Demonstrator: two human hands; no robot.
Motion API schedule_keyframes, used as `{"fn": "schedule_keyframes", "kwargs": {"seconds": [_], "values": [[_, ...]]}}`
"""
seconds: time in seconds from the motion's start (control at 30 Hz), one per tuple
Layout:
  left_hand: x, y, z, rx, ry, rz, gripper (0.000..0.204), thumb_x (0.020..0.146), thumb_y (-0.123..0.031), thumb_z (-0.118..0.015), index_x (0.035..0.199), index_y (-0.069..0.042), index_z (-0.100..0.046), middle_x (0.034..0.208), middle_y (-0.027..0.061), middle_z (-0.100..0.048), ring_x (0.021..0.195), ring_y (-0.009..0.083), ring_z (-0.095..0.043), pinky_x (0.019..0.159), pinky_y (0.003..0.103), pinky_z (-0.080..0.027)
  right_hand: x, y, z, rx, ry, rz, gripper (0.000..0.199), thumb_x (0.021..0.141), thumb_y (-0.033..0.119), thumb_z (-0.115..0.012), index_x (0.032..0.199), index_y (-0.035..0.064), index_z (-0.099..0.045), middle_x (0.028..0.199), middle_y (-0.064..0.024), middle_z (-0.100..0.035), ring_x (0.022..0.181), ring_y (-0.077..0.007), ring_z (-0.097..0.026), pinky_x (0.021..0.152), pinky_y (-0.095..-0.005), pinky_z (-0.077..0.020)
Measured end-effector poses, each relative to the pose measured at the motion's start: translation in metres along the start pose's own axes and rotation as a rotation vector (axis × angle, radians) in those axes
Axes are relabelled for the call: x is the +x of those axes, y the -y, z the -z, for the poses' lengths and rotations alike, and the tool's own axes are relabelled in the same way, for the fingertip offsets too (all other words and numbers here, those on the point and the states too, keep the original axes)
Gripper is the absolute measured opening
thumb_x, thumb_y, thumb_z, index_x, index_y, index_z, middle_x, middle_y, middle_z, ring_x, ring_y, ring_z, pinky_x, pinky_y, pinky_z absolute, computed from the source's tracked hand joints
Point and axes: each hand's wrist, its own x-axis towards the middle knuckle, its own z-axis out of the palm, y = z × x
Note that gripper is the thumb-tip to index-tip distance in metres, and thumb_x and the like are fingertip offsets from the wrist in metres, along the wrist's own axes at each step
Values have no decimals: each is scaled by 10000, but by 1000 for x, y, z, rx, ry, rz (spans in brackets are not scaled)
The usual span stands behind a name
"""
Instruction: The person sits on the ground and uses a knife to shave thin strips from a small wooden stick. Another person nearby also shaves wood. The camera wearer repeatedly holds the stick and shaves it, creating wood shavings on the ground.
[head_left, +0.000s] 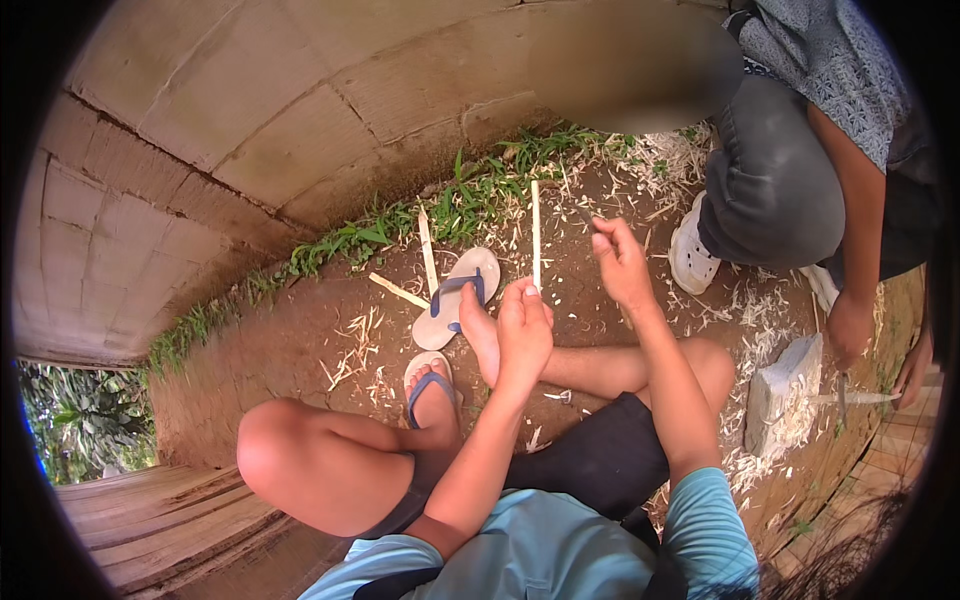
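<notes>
At mid-frame the left hand (525,325) grips a pale stick (536,232); the right hand (624,262), apart, holds a dark knife (586,216). Whittling, I'd say; the next cut needs blade against wood.

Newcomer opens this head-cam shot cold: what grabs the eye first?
Front and centre, the left hand grips a pale wooden stick, with the right hand holding a small dark tool to its right. A loose blue-strapped sandal lies left of the left hand. Pale shavings litter the ground, including around a whitish block at right.
</notes>
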Motion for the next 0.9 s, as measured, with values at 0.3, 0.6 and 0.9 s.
{"fn": "schedule_keyframes", "kwargs": {"seconds": [0.3,0.6,0.9], "values": [[-5,-1,14,807,-310,-496,266,941,-197,-503,1051,-18,-666,1046,363,-567,1153,477,-471,1071,507,-283,-25,19,-24,-202,204,339,223,907,109,-592,1110,20,-604,968,-168,-667,878,-345,-655,749,-378,-510],[-34,15,6,611,82,-493,259,959,-158,-464,1025,-9,-666,829,219,-669,788,311,-671,697,394,-505,-22,-33,-8,-406,-123,-196,222,963,243,-509,1160,143,-532,973,-212,-653,915,-401,-638,760,-483,-497],[88,37,39,394,35,-154,234,913,-188,-515,844,27,-576,647,102,-581,559,188,-562,534,330,-449,-37,-44,-21,-583,269,-331,292,952,250,-498,1187,77,-517,1044,-224,-651,983,-415,-635,788,-514,-510]]}}
